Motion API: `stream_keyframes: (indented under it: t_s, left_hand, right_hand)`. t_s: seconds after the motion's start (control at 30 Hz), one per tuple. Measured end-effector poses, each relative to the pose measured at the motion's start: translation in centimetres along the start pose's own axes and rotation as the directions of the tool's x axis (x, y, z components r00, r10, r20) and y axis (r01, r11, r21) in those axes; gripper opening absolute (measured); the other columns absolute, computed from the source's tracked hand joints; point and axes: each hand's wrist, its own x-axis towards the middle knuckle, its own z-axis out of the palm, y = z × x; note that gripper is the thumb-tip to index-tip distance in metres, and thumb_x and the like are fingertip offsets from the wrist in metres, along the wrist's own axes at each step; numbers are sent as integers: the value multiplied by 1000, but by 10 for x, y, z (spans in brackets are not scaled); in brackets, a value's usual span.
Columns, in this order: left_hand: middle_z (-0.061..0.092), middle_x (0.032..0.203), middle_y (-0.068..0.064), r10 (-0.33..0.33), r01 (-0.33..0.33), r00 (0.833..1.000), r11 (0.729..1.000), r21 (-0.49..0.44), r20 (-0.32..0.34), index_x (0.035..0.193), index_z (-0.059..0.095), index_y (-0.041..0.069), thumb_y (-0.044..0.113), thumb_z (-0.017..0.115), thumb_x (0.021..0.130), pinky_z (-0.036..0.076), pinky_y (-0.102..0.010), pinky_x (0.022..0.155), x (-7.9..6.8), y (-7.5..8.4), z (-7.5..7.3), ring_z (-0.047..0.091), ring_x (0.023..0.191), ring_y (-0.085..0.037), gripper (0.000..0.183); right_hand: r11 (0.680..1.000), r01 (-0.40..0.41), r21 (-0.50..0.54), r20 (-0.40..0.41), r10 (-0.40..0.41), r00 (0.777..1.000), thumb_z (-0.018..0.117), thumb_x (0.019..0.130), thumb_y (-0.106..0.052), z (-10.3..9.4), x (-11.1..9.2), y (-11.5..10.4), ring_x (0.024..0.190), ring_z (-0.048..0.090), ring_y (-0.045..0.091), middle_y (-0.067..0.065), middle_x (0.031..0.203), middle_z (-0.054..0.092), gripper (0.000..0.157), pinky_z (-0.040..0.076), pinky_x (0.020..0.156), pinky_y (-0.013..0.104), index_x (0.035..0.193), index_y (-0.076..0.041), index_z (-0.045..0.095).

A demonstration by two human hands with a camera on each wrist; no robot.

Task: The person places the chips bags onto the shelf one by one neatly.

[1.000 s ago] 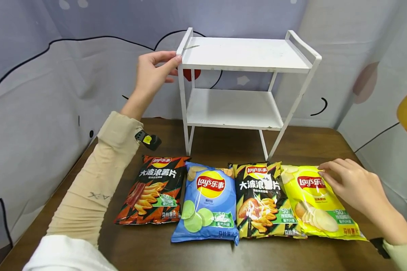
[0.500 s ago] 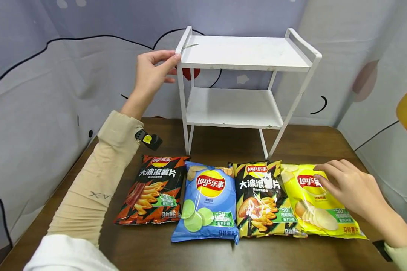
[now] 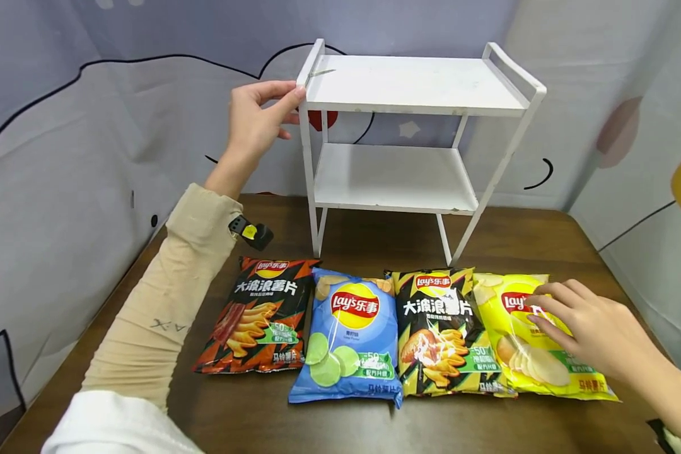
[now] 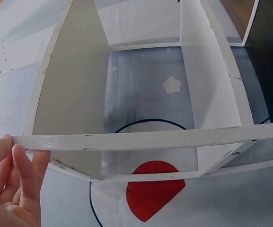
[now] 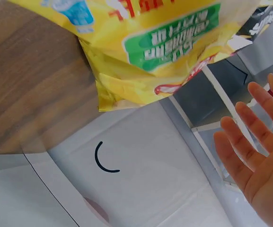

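Note:
At the upper left corner of a two-tier white metal shelf rack (image 3: 414,85), my left hand (image 3: 250,126) pinches the frame between thumb and fingers. In the left wrist view, those fingers (image 4: 26,172) hold the end of a white post. My right hand (image 3: 601,334), fingers loosely bent and apart, hovers over the right side of a yellow chip bag (image 3: 522,340). Nothing lies in its grasp in the right wrist view. Lying left of the yellow bag are a black-and-yellow chip bag (image 3: 434,340), a blue one (image 3: 349,334) and a black-and-red one (image 3: 258,315).
The bags lie in a row on a brown wooden table (image 3: 431,429), in front of the rack's legs. The rack has a lower shelf (image 3: 394,176). A printed cloth backdrop (image 3: 147,126) surrounds the table at the back and sides.
My right hand has shifted slightly down and toward the near side over the yellow bag. My left hand keeps its hold on the rack, and the bags stay in place.

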Motion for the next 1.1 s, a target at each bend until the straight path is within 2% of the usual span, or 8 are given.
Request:
stream_keyframes:
  t_s: [0.2,0.5,0.57,0.63,0.73,0.8,0.97,1.1]
  left_hand:
    - [66,99,2,-10,10,1000,1000,-1,2,113,71,9,27,75,84,52,-16,47,0,-1,4,67,68,-13,35]
    - [66,102,1,-18,18,1000,1000,-12,4,114,71,8,27,75,84,50,-15,45,-4,-5,4,67,67,-13,36]
    - [66,103,0,-16,16,1000,1000,-6,0,114,71,8,27,74,84,49,-15,45,-4,-6,4,67,68,-13,36]
    - [66,104,0,-17,17,1000,1000,-1,-3,114,71,8,28,74,84,49,-15,45,-5,-7,4,67,68,-14,36]
    - [66,106,0,-18,18,1000,1000,6,-4,115,71,9,29,74,84,50,-15,45,-6,-8,4,67,69,-14,36]
    - [66,107,0,-14,14,1000,1000,6,-4,115,71,9,28,74,84,49,-15,45,-6,-8,4,68,69,-15,36]
    - [66,107,-1,-1,1,1000,1000,9,-10,114,71,9,28,74,84,49,-15,45,-5,-9,3,68,69,-13,36]
    - [67,108,-1,3,-3,1000,1000,7,-12,114,71,8,28,74,84,49,-15,44,-5,-8,2,68,66,-10,36]
  right_hand:
    - [999,51,-9,-19,-51,999,26,101,-53,-3,-8,-5,80,56,16,-2,92,63,57,41,38,25,96,-17,70]
    - [999,40,-4,-21,-40,999,28,100,-57,0,-23,-15,93,57,21,3,100,66,59,50,66,41,105,-15,69]
    - [999,34,11,-12,-34,999,28,99,-59,2,-26,-17,98,57,25,6,102,67,60,48,78,36,108,-15,69]
    - [999,38,32,-7,-37,999,30,98,-61,4,-29,-17,102,56,28,8,105,68,61,43,101,32,110,-15,68]
    - [997,48,66,1,-48,999,34,96,-63,6,-34,-18,107,54,31,11,109,69,61,15,121,19,115,-15,68]
    - [995,47,91,15,-48,999,40,93,-66,8,-37,-19,109,51,31,11,112,69,61,2,121,13,119,-17,66]
    - [993,27,117,42,-32,999,52,84,-71,15,-45,-21,126,43,25,12,119,66,70,4,123,18,131,-20,60]
    - [993,14,116,44,-19,999,51,84,-72,22,-50,-22,147,19,9,10,127,63,74,3,124,22,135,-18,56]
